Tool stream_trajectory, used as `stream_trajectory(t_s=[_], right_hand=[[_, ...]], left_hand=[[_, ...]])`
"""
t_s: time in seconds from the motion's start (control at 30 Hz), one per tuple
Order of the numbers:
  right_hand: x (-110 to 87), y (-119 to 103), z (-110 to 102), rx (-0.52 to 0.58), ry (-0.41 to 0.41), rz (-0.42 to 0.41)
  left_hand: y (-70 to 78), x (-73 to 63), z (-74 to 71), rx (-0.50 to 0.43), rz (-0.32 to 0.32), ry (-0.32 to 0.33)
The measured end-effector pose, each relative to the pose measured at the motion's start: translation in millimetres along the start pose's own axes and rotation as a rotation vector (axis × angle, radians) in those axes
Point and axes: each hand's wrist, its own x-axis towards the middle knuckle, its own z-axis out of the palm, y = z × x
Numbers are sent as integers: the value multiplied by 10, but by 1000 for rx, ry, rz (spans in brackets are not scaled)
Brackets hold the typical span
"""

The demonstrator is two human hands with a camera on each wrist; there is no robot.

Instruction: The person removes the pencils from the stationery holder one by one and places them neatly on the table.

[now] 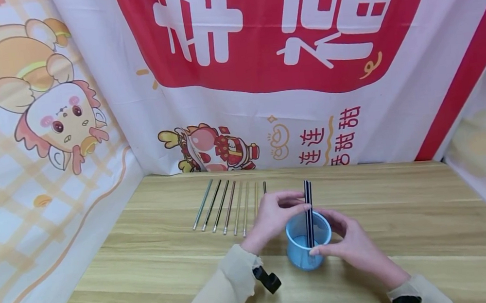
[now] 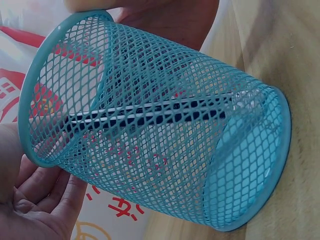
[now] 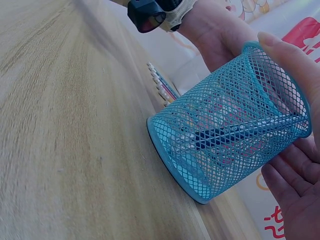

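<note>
A light blue mesh pencil cup (image 1: pixel 299 259) stands upright on the table. My right hand (image 1: pixel 358 248) grips it near the rim, thumb on the near side and fingers around the far side. Dark pencils with pale stripes (image 1: pixel 307 196), seemingly two, stand in the cup and rise above its rim. My left hand (image 1: pixel 275 214) pinches them between thumb and fingers above the opening. Through the mesh in the left wrist view, the pencils' (image 2: pixel 170 111) pale lower ends are near the cup's base. The right wrist view also shows the cup (image 3: pixel 225 125) between both hands.
Several pencils (image 1: pixel 230 206) of different colours lie side by side left of the cup, eraser ends towards me; my left hand partly covers the row's right end. A printed cloth (image 1: pixel 265 105) hangs behind the wooden table (image 1: pixel 407 213), with more cloth at both sides.
</note>
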Motion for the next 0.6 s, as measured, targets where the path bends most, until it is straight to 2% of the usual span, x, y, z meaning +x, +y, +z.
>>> stream_trajectory(t_s=[0.4, 0.6], right_hand=[[-6, 17, 7, 2, 4, 5], [-14, 16, -6, 11, 5, -44]], left_hand=[[3, -32, 2, -40, -11, 65], [75, -43, -95, -77, 40, 109]])
